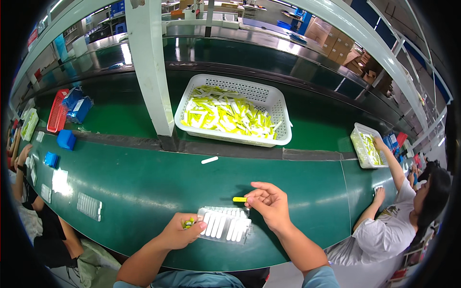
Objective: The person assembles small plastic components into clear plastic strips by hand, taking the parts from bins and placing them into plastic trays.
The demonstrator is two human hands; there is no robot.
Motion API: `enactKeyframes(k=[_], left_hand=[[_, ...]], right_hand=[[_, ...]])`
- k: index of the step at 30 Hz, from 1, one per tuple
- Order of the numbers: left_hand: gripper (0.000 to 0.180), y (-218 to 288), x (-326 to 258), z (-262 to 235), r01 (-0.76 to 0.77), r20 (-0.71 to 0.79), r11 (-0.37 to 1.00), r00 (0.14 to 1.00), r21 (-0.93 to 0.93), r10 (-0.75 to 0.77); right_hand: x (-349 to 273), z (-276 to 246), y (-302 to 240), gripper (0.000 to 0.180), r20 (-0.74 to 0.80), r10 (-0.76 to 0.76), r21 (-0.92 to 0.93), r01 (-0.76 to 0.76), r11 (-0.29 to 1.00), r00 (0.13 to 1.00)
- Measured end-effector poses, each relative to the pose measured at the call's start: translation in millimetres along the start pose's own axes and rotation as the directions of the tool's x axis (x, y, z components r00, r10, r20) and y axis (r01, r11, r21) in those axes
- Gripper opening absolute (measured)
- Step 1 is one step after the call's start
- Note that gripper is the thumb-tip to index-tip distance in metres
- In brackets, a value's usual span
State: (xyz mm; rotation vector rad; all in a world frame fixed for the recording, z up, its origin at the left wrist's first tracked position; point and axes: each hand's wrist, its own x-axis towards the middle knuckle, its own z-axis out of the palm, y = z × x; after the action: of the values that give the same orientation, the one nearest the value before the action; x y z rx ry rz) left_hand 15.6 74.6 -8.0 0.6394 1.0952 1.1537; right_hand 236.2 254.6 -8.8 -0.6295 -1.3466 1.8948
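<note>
Green conveyor belt (144,182) fills the bench. On its far side, a white perforated plastic basket (283,120) heaped with yellow and white sticks. Near edge: clear plastic blister tray (225,225) with white sticks seated in its slots, between both hands. Left hand (180,233) closed around a bunch of yellow pieces, touching the tray's left end. Right hand (269,201) pinches one small yellow stick (238,199) just above the tray.

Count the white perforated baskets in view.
2. One large white basket sits mid-bench behind the green belt; a smaller white basket is at right by a co-worker's hand. Others may be hidden.
</note>
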Motion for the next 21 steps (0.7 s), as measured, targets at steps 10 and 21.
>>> enactKeyframes(k=[10,21], left_hand=[[0.020,15,-3,-11,-0.040,-0.178,0.999,0.984,-0.029,0.035],[0.029,39,-24,-77,0.110,-0.551,0.911,0.822,0.397,0.141]], right_hand=[[26,-27,6,0.041,0.260,-0.543,-0.861,0.446,0.245,0.798],[29,-33,11,0.049,0.096,-0.359,-0.859,0.260,0.442,0.928]])
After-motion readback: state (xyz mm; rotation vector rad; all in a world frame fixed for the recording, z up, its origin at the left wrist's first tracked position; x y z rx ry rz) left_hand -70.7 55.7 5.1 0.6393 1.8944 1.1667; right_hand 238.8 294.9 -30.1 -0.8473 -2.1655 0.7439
